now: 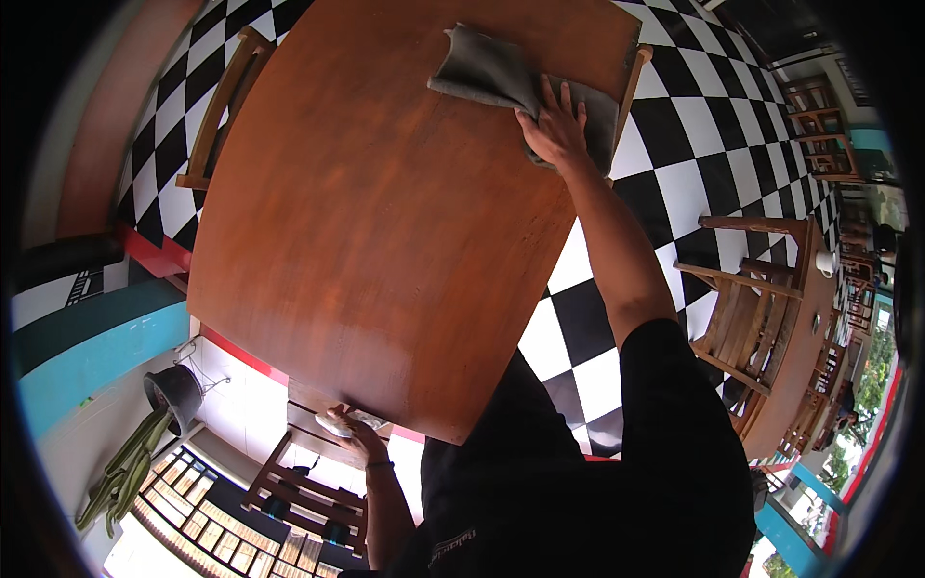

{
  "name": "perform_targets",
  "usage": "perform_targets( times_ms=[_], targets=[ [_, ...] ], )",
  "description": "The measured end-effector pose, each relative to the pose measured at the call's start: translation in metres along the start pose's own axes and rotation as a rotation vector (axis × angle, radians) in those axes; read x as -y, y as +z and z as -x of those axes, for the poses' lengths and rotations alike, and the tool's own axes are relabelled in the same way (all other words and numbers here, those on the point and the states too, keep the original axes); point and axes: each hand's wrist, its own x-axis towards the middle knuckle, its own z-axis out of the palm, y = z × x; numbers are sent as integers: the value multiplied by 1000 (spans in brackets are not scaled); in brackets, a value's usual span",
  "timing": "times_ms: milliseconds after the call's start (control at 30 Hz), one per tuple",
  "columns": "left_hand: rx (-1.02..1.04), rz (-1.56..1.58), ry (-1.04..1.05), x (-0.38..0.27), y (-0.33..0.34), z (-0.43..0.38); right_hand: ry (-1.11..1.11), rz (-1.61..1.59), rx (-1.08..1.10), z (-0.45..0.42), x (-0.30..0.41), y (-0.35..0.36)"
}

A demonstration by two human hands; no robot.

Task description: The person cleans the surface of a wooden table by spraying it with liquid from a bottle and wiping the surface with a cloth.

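Note:
My right hand (555, 130) lies palm down on a grey cloth (485, 63), fingers spread, near the right edge of a brown wooden table (347, 217). The cloth is partly folded, and one part of it stretches left across the tabletop beyond my fingers. Low on the left, beside the table's near edge, my left hand (359, 438) holds a small white object (334, 425). What that object is cannot be made out. A dark band circles the left wrist.
Wooden chairs stand at the table's left (224, 108) and below it (307, 498). To the right are a slatted wooden chair (748, 318) and another table (788, 390) bearing a white cup (825, 263). A potted cactus (130, 462) hangs lower left. The floor (694, 130) is checkered.

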Motion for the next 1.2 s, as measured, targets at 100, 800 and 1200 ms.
perform_targets(
  times_ms=[100, 800, 1200],
  targets=[
    [9, -115, -20, -14, -13, 5, -112, -22, -56, 57, 26, 8],
    [30, -87, 92, 84, -214, 26, -568, -325, 121, 498, 222, 3],
    [28, -103, 78, 56, -193, 43, -659, -253, 31, 378, 214, 8]
  ],
)
